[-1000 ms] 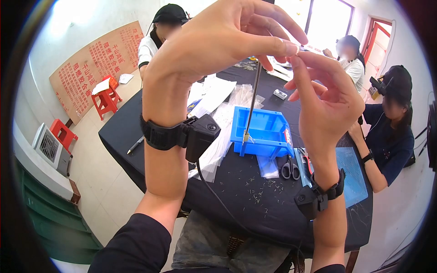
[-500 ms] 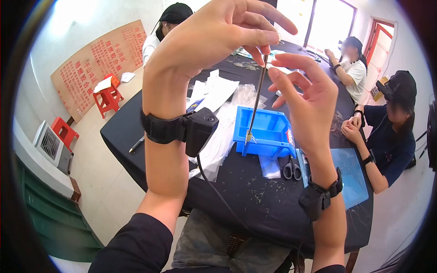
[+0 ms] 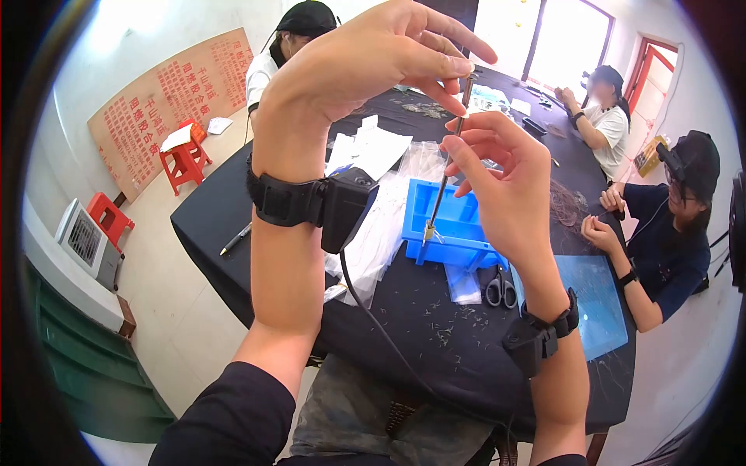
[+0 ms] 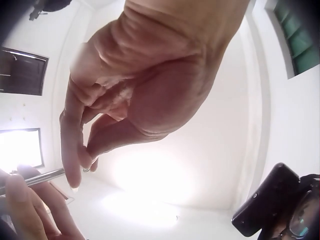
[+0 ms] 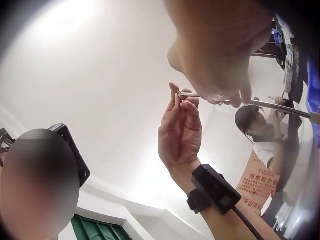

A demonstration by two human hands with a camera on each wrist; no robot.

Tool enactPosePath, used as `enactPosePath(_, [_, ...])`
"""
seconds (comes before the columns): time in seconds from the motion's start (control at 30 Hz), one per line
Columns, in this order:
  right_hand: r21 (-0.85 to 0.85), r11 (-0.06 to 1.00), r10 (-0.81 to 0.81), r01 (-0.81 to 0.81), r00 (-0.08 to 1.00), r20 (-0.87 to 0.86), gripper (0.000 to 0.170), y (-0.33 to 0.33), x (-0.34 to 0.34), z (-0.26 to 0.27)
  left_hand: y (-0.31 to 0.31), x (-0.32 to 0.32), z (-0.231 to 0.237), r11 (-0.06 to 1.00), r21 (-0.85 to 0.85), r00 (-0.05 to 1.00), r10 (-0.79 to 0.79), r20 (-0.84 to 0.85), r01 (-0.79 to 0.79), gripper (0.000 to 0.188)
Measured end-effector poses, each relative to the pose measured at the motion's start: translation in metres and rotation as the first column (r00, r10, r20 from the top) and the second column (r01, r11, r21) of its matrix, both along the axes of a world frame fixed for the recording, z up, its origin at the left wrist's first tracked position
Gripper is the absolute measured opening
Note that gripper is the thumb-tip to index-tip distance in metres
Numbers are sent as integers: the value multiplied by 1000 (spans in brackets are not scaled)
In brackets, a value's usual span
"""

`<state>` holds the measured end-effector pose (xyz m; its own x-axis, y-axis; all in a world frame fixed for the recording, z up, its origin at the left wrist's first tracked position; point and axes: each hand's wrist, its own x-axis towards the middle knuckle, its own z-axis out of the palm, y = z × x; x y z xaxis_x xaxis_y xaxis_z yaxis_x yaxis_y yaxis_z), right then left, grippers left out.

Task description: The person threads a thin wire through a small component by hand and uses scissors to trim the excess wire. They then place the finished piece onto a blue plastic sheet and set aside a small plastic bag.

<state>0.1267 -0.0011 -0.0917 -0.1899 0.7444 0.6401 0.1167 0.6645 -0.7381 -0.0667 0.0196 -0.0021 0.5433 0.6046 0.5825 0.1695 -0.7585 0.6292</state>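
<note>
A thin metal rod slants up from the front of a blue plastic bin, where a small yellowish piece surrounds its lower end. My left hand, raised high with the wrist bent, pinches the rod's upper end between thumb and fingers. Below it, my right hand has thumb and fingertips at the rod's shaft. In the right wrist view the rod runs past my right hand to the fingertips of my left hand. A tiny wire-like loop shows at the left fingertips.
Black-handled scissors and a light-blue mat lie right of the bin. Clear plastic bags, white papers and a pen are to its left. Small clippings litter the black cloth. Other people sit around the table.
My hands met fingertip to fingertip at the top; they have since parted. The right hand moved down and left to the rod's shaft, and the left hand shifted slightly left.
</note>
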Motion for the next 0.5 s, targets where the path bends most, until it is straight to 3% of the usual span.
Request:
enactPosePath(0.27, [4,1000,-9,9,1000,22,14,0,0,0,6,-3,-4,999,-2,999,38,-22,-39,45])
enactPosePath(0.33, [5,1000,-15,15,1000,18,14,0,0,0,7,-5,-4,996,-83,1000,-17,-14,16,45])
enactPosePath(0.5, [7,1000,-14,14,1000,19,14,-1,0,1,17,-10,-4,994,-70,995,-90,-38,88,46])
